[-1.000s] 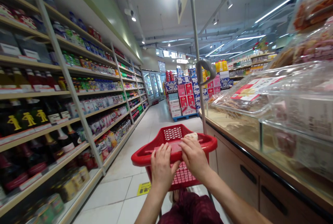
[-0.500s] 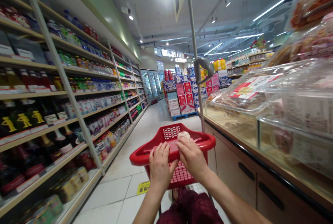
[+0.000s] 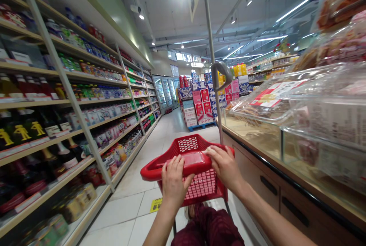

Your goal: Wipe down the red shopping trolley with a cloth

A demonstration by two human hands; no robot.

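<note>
A red cart [image 3: 207, 189] stands in a shop aisle just in front of the person, its mesh basket narrowing away from them. The left hand [image 3: 174, 181] holds the near bar [image 3: 197, 168], fingers close together over the top and thumb lying along the near side. The right hand [image 3: 227, 166] holds a small pale wad [image 3: 210, 150] under its fingertips against the top of the cart, on the side toward the counter; most of the wad is hidden. Between the hands lies a pinkish flap [image 3: 194, 158]. Below the basket show dark red trousers [image 3: 210, 227] and, on the tiled floor [image 3: 114, 213], a yellow sign [image 3: 156, 205].

To the right, near the cart, runs a counter [image 3: 243, 164] with drawers, stacked with clear food packs [image 3: 264, 103]. A pole [image 3: 210, 34] bearing a grey loop [image 3: 221, 75] rises by its edge. To the left, shelves [image 3: 81, 116] hold bottles [image 3: 21, 133], with cans [image 3: 58, 223] at the bottom. Farther ahead, boxes [image 3: 201, 105] are piled on a blue pallet [image 3: 203, 126], and glass-fronted fridges [image 3: 166, 90] line the far end.
</note>
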